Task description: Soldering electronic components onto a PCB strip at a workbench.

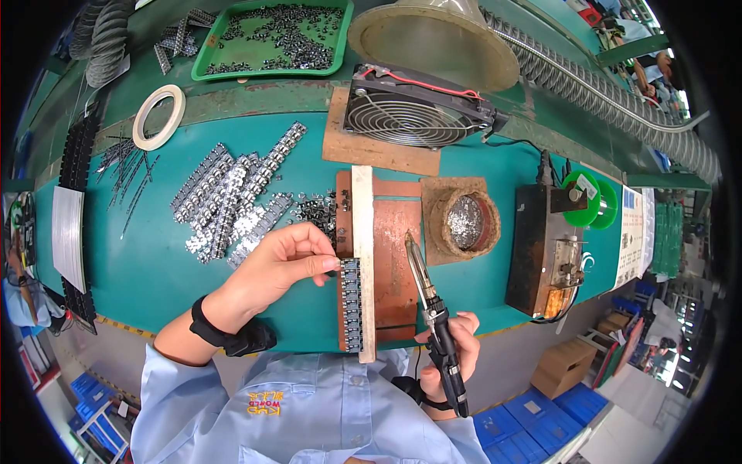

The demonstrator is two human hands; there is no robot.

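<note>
My left hand (pixel 290 261) pinches thumb and forefinger together at the far end of a strip of small black-and-metal components (pixel 352 305). Whatever lies between those fingertips is too small to make out. The strip runs along the left side of a pale wooden bar (pixel 362 232), which crosses a reddish-brown board (pixel 396 267). In my right hand (pixel 462 348) is a soldering iron (pixel 439 329), gripped by its black handle. Its tip points away from me, over the board to the right of the bar.
Finished-looking component strips (pixel 232 182) and loose metal parts (pixel 313 213) lie to the left. A black fan (pixel 417 112) stands at the back. To the right are a round pot of shiny solder-like material (pixel 468 223), a metal box (pixel 533 251) and a green wire spool (pixel 587 199).
</note>
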